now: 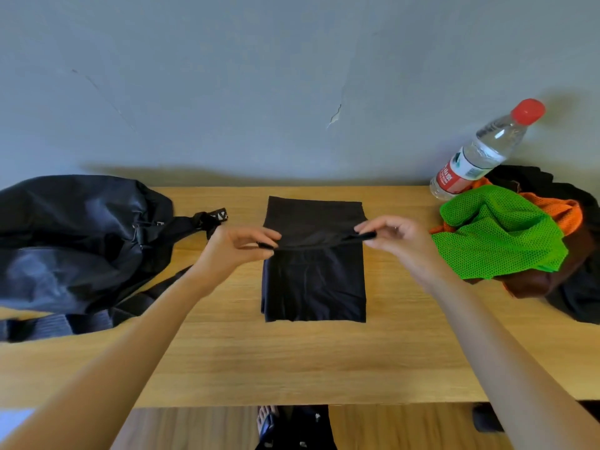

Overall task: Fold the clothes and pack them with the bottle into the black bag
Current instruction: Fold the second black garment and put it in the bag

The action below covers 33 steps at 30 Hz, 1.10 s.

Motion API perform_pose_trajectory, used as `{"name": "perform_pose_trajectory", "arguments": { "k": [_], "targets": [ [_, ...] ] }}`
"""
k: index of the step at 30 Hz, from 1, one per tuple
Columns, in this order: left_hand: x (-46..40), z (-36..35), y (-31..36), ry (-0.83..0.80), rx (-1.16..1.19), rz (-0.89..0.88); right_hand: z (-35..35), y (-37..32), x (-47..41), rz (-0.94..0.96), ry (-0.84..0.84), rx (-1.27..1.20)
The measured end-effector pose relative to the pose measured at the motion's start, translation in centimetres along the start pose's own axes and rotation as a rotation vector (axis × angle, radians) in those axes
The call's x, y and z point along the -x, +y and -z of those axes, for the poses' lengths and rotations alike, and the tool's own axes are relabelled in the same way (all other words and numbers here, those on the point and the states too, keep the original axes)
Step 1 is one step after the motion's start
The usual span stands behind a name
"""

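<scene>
A person stands at a wooden table point(292, 358), both bare forearms reaching forward. In the middle of the table lies a dark garment point(313, 287), a neat rectangle whose long axis runs away from the person. Partway up it, the left hand point(237, 246) and right hand point(394, 237) each pinch one end of a raised cloth edge, holding it as a taut band across the garment's width, just above the layer beneath. The fold line therefore runs left to right, and the coming move looks like carrying this edge along the long axis to halve the piece. Both hands sit equally close to it.

Farther left, the black bag point(74, 238) lies slumped, nearer the left hand. At far right sits a heap of unfolded clothes point(506, 241), green mesh on top, with the bottle point(483, 151) just behind it, tilted, against the wall point(259, 76).
</scene>
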<state>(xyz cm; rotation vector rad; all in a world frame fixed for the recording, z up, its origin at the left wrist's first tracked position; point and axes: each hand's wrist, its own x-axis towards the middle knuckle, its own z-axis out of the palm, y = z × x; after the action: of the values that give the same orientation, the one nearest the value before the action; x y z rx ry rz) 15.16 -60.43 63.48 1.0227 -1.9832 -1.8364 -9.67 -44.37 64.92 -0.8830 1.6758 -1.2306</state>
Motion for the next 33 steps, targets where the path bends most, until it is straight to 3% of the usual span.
{"name": "perform_pose_trajectory", "arguments": {
  "k": [7, 17, 29, 33],
  "targets": [
    [4.2, -1.4, -2.1, -0.087, -0.035, -0.02, -0.6, 1.9, 5.2, 0.014, -0.003, -0.006],
    [6.1, -2.1, -6.1, -0.194, -0.193, 0.101, -1.5, 6.9, 8.1, -0.147, -0.038, 0.181],
    [-2.2, -1.6, -3.6, 0.14, -0.398, -0.018, -0.6, 5.6, -1.0, -0.066, 0.258, 0.401],
    [-5.9, -1.6, -4.4, 0.208, -0.507, 0.0, -0.8, 5.8, -4.6, -0.102, 0.228, 0.519]
  ]
}}
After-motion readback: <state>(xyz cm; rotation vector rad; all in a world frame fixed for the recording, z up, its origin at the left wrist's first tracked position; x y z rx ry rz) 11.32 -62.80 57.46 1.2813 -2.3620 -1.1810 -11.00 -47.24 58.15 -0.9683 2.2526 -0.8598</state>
